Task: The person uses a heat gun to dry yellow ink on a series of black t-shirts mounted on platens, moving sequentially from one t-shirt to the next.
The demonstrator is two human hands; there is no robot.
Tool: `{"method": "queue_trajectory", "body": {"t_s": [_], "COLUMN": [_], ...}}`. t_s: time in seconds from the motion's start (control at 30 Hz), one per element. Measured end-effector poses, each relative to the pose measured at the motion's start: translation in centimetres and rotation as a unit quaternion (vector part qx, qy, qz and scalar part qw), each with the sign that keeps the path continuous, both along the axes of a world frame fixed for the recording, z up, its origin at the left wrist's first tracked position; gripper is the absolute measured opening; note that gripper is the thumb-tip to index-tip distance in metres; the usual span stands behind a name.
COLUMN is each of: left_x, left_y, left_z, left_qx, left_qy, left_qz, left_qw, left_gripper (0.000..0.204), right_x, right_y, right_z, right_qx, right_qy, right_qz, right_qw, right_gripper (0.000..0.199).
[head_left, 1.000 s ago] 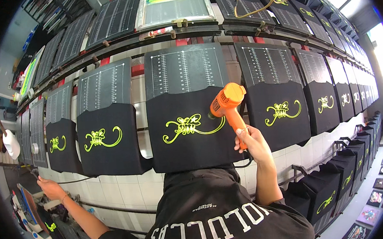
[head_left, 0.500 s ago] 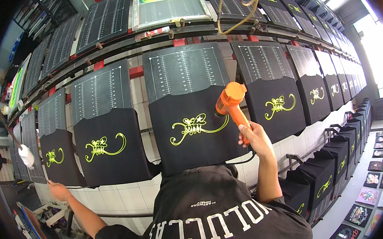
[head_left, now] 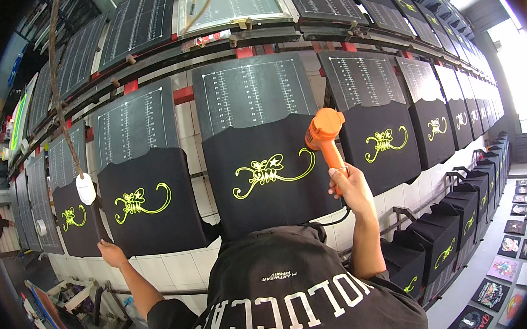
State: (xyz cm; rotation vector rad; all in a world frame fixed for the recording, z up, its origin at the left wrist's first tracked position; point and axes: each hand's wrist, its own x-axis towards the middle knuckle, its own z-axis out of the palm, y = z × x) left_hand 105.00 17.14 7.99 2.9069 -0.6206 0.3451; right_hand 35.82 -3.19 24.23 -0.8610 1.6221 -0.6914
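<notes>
A long row of dark ruled boards (head_left: 234,99) is seen running across the view. By the central one a black cloth (head_left: 273,213) is borne over its nearer part. Above the right side of this cloth an orange heat gun (head_left: 331,144) is held, its handle slanted down and slightly rightward, its nozzle end turned left and down. Whether the cloth is touched by it cannot be told. Just left of the nozzle a yellow-green line design (head_left: 268,176) is laid roughly left to right, with its curled tail end nearest the nozzle. The heat gun's handle is gripped in the right hand (head_left: 353,190), by far the nearer to the design. The left hand (head_left: 113,254) is held well apart, beside the lower right corner of the far-left cloth (head_left: 76,237); whether anything is pinched there cannot be told. Above it a small white piece (head_left: 85,189) is hung.
</notes>
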Motion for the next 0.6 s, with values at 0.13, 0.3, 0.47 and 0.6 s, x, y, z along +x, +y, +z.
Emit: {"method": "queue_trajectory", "body": {"t_s": [0.13, 0.3, 0.47, 0.6], "left_x": [-1.4, -4.0, -6.9, -9.4], "left_y": [-0.3, 0.1, 0.5, -0.2], "left_z": [0.3, 0.2, -1.1, -1.6], "left_qx": [-0.015, -0.048, -0.080, -0.117], "left_qy": [0.016, 0.030, 0.051, 0.065], "left_qz": [0.039, 0.096, 0.092, 0.070], "left_qw": [0.999, 0.994, 0.991, 0.989], "left_gripper": [0.042, 0.042, 0.039, 0.040], "right_x": [-0.7, -1.1, -2.0, -2.5], "right_y": [0.2, 1.2, 2.5, 3.7], "right_z": [0.2, 0.2, 0.3, 0.2], "right_qx": [0.003, 0.010, 0.013, 0.016], "right_qy": [0.002, 0.012, -0.005, -0.017], "right_qz": [-0.006, -0.018, -0.016, -0.011], "right_qw": [1.000, 1.000, 1.000, 1.000], "right_gripper": [0.025, 0.025, 0.028, 0.029]}}
